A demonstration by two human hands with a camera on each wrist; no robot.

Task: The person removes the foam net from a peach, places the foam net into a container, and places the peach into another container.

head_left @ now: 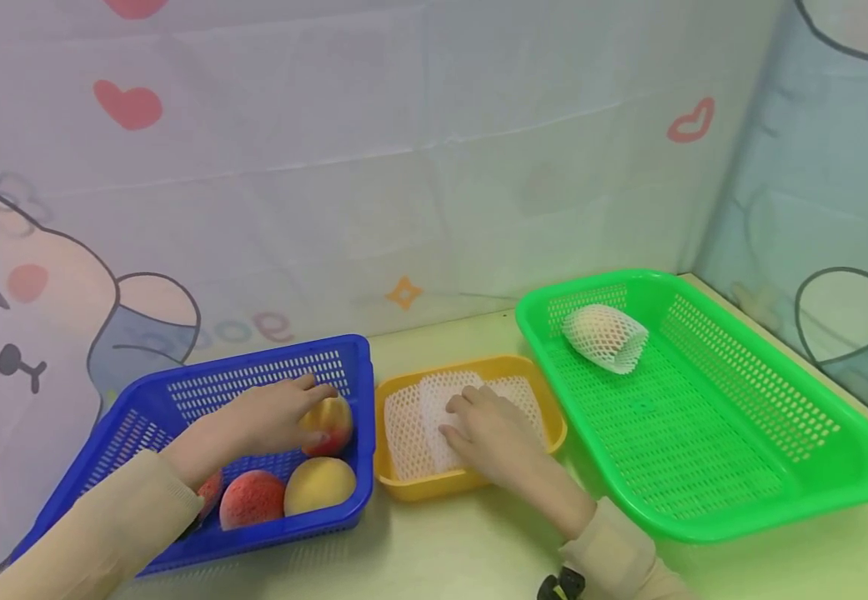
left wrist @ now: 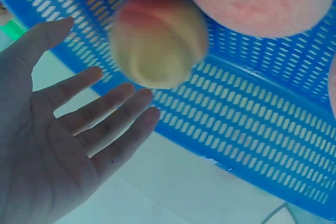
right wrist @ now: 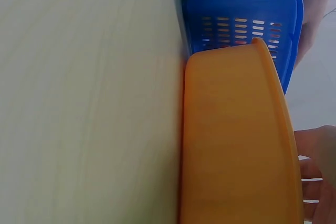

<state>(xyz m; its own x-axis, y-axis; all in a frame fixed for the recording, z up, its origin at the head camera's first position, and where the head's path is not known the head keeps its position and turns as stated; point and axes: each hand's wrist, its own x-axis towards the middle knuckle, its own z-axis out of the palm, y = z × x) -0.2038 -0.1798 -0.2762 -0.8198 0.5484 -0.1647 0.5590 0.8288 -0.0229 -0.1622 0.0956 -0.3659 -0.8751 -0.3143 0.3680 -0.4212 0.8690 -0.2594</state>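
My left hand (head_left: 272, 417) reaches into the blue basket (head_left: 364, 392), its fingers right at a yellow-and-red peach (head_left: 330, 423). In the left wrist view its fingers (left wrist: 113, 98) are spread and nearly straight beside that peach (left wrist: 157, 40). Over the orange-yellow tray (head_left: 471, 490) is my right hand (head_left: 489, 429), fingers slightly bent upon white foam fruit nets (head_left: 409, 429). From the right wrist, the hand (right wrist: 317, 166) shows past the tray's rim (right wrist: 281, 103), and the tray wall hides the nets.
Several other fruits share the blue basket, among them a yellow one (head_left: 319, 485) and a red one (head_left: 252, 500). At right stands a green basket (head_left: 749, 517) holding one fruit in a foam net (head_left: 603, 335). A printed cloth (head_left: 373, 167) hangs behind the table (head_left: 449, 550).
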